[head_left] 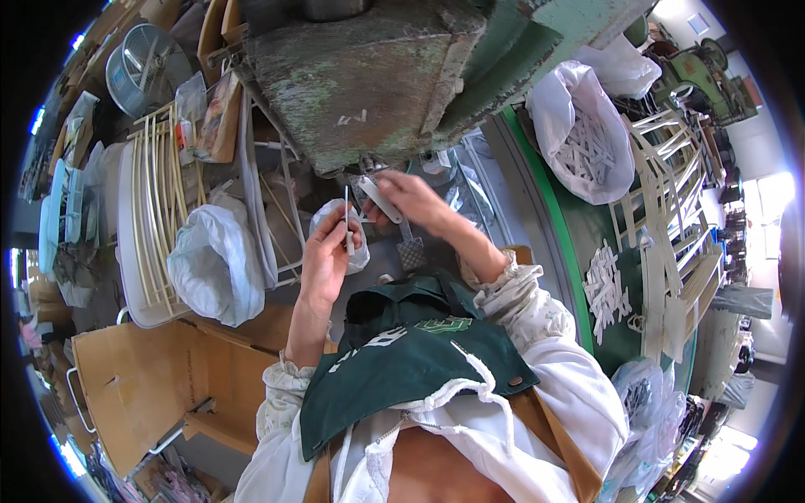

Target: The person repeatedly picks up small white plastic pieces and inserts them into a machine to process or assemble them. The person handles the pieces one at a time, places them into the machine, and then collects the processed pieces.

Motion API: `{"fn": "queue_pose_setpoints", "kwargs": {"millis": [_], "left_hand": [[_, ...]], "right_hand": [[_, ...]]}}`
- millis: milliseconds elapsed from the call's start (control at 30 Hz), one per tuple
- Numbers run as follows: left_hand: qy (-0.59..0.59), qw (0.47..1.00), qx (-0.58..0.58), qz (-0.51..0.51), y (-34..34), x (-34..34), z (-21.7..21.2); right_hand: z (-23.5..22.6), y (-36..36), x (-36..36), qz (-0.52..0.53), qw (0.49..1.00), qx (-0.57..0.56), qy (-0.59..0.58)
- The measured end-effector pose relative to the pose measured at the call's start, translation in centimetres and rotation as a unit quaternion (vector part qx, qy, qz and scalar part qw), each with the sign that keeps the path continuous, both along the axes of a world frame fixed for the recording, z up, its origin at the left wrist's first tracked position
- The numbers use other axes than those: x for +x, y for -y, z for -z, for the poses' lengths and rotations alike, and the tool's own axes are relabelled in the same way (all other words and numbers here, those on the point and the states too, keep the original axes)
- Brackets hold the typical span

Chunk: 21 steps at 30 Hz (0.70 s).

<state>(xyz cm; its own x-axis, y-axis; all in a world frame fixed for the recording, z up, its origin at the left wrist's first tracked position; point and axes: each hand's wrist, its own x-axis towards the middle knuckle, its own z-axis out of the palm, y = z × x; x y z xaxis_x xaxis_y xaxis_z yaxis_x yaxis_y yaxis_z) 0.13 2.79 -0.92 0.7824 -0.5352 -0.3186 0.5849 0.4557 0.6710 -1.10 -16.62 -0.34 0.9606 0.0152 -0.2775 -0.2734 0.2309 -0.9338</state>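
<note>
My left hand (325, 258) pinches a thin, narrow pale strip (350, 241), seen nearly edge-on and held upright. Close beside it, my right hand (412, 201) has its fingers closed on a flat white strip (381, 201) with rounded ends, which lies at a slant. Both hands are just below the lower edge of a worn green machine (360, 101), whose working part is mostly hidden behind the hands. A small white bag (359, 258) sits behind my left hand.
On the right, a green-topped table (570, 226) bears a white sack (599, 180) of strips and a loose pile of strips (605, 293). At left stand a white bag (216, 268), a tray of long rods (138, 306) and an open cardboard box (134, 386).
</note>
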Motion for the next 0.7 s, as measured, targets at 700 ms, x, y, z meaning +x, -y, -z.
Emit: {"fn": "queue_pose_setpoints", "kwargs": {"millis": [700], "left_hand": [[0.136, 0.95, 0.26, -0.109, -2.0, -2.1, 0.6]], "right_hand": [[18.3, 8.2, 10.6, -0.071, 0.717, -0.666, 0.193]]}}
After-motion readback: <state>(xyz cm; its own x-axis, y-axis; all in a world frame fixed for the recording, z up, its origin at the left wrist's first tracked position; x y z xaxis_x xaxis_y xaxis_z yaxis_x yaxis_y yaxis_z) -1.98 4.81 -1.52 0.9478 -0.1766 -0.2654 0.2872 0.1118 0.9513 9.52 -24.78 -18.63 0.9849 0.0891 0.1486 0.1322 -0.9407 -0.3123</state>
